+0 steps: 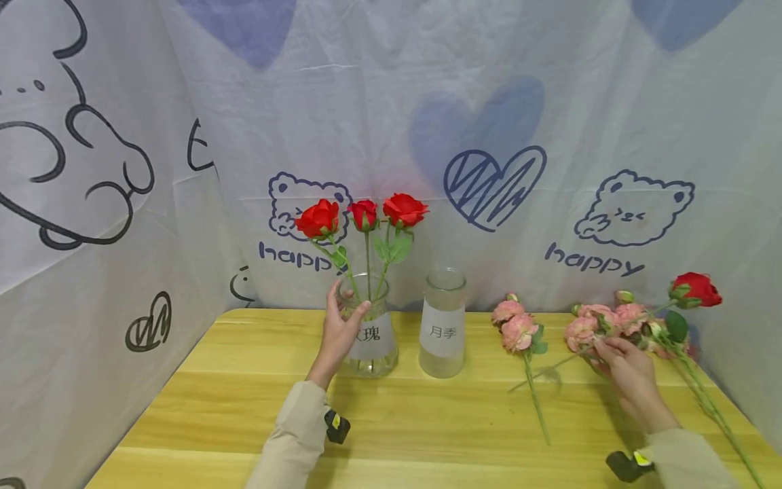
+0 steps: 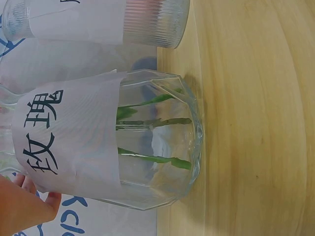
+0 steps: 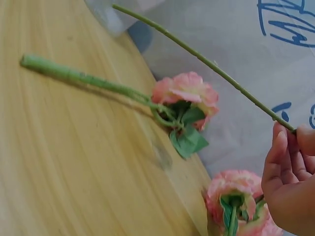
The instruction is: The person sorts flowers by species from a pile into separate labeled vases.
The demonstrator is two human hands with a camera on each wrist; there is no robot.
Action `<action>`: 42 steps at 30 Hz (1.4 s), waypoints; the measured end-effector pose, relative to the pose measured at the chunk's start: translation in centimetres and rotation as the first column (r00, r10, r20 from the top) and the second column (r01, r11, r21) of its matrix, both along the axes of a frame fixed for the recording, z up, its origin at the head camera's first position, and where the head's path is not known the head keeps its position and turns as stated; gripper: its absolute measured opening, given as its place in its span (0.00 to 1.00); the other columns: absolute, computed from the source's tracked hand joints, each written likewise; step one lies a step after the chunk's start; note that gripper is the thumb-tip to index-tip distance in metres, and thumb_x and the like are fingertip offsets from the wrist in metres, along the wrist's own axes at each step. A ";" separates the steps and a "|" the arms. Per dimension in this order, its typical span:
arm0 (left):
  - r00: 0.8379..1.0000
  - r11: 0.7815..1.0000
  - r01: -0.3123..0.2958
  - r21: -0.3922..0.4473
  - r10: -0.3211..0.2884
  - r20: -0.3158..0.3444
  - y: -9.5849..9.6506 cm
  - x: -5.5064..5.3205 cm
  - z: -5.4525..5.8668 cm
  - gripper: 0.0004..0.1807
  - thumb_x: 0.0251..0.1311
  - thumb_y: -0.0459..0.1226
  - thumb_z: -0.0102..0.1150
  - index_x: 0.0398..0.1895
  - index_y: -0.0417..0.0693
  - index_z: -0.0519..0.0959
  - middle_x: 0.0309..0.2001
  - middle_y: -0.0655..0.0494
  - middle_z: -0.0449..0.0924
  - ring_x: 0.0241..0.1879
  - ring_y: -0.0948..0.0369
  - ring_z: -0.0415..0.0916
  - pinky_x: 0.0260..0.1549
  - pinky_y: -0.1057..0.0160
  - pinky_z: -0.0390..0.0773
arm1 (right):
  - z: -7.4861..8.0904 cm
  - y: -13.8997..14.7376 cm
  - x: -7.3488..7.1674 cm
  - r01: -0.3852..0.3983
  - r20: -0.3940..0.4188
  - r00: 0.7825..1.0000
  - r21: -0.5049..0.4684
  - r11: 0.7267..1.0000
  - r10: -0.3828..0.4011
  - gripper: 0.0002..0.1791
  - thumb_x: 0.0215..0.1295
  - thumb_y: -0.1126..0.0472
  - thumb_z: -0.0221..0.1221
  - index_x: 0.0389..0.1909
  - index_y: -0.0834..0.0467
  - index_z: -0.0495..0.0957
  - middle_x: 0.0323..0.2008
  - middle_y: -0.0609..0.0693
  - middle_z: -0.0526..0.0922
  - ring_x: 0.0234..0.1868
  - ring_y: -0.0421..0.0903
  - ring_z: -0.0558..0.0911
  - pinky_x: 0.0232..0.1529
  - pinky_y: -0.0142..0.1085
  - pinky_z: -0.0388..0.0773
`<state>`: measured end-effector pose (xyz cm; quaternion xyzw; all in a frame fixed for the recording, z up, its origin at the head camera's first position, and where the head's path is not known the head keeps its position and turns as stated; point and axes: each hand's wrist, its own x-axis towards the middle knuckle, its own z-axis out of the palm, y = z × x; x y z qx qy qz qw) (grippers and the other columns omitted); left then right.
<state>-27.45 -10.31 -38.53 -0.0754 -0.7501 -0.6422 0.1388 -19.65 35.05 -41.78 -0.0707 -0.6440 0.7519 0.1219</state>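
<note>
My left hand [image 1: 342, 333] grips the neck of a flared glass vase [image 2: 157, 191] with a white paper label [image 2: 69, 132]. Three red roses, one in the middle [image 1: 364, 214], stand in it, their stem ends visible through the glass. At the right, my right hand [image 1: 629, 377] pinches the stem [image 3: 211, 66] of another red rose [image 1: 696, 291]. That stem slants down leftward past the fingers, with the bloom up at the right. Behind this hand lie several pink flowers [image 1: 582, 331], partly hidden by it. A pink flower sprig [image 3: 184, 96] lies on the table to its left.
A second glass vase [image 1: 442, 360], ribbed and labelled, holds no flowers and stands just right of the first. Long green stems [image 1: 711, 407] stretch toward the table's right edge. The wooden table [image 1: 244, 407] backs onto a printed cloth [image 1: 379, 102].
</note>
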 end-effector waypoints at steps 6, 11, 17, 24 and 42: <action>1.000 1.000 0.008 0.009 -0.008 0.007 0.0 -0.4 0.0 0.44 0.64 0.40 0.59 0.75 0.46 0.45 0.67 0.39 0.61 0.68 0.42 0.53 0.60 0.43 0.64 | 1.0 -0.8 0.0 0.030 0.019 0.999 -0.044 0.999 -0.029 0.03 0.69 0.62 0.57 0.35 0.57 0.75 0.28 0.39 0.82 0.32 0.32 0.81 0.33 0.26 0.78; 1.000 1.000 0.017 -0.005 -0.017 -0.008 0.2 -0.5 0.1 0.44 0.64 0.41 0.59 0.75 0.45 0.45 0.67 0.39 0.61 0.68 0.42 0.54 0.60 0.43 0.65 | 1.0 -0.6 -1.0 0.051 -0.038 0.998 -0.107 0.993 -0.055 0.03 0.67 0.63 0.58 0.33 0.56 0.76 0.28 0.41 0.82 0.32 0.34 0.81 0.32 0.26 0.78; 1.000 1.000 0.007 -0.004 -0.007 -0.017 0.2 -0.3 0.2 0.43 0.63 0.43 0.60 0.75 0.48 0.46 0.66 0.42 0.63 0.67 0.44 0.55 0.60 0.43 0.65 | -2.6 1.2 -4.8 0.064 -0.165 0.983 -0.113 0.992 -0.082 0.03 0.64 0.62 0.63 0.32 0.56 0.78 0.33 0.43 0.83 0.30 0.37 0.83 0.33 0.28 0.81; 1.000 1.000 0.006 -0.006 -0.006 0.003 0.2 -0.2 0.2 0.44 0.63 0.44 0.59 0.76 0.49 0.46 0.67 0.43 0.62 0.67 0.44 0.56 0.56 0.43 0.69 | -0.5 -2.9 -3.6 0.073 -0.211 0.971 -0.192 0.979 -0.114 0.03 0.65 0.66 0.60 0.33 0.60 0.76 0.29 0.48 0.85 0.29 0.39 0.84 0.32 0.29 0.81; 1.000 1.000 0.008 0.004 -0.008 0.010 0.1 0.9 1.2 0.43 0.64 0.40 0.58 0.75 0.43 0.46 0.67 0.37 0.61 0.67 0.41 0.54 0.60 0.42 0.65 | 5.4 -9.4 -3.3 0.094 -0.087 0.988 -0.321 0.942 -0.128 0.06 0.67 0.66 0.58 0.29 0.58 0.76 0.26 0.45 0.81 0.32 0.37 0.81 0.35 0.27 0.78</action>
